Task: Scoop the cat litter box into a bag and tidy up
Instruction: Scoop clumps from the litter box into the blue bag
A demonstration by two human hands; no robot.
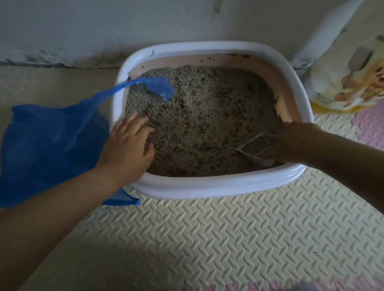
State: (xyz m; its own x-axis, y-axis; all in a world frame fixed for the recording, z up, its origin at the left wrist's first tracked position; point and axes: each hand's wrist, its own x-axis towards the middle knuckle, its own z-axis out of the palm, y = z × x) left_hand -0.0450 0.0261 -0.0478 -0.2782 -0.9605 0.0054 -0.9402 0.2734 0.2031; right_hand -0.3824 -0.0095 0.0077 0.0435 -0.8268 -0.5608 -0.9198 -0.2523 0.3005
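The litter box (217, 185) sat on the floor against the wall, a rounded rectangular tub with a smooth white rim and a pale pink inner wall. It was filled with coarse, grainy litter (203, 110), beige pellets mottled with darker brown patches. My left hand (128, 143) lay over the near-left part of the box, fingers loosely spread and slightly curled, fingertips touching the grains; it was grasping nothing. My right hand (291, 141) was closed around the handle of the scoop (255, 144), a pale plastic scoop with a slotted grid face, resting on the litter in the near-right corner. The blue bag (50, 149), thin crinkled translucent plastic, lay slumped on the floor just left of the box, touching its side, and one of its handle loops (153, 87) stretched over the rim and drooped onto the litter at the far-left corner. Under everything was the foam mat (208, 234), cream tiles embossed with a herringbone tread, joined to pink tiles. A glossy printed sack (355, 74) leaned against the wall just right of the box.
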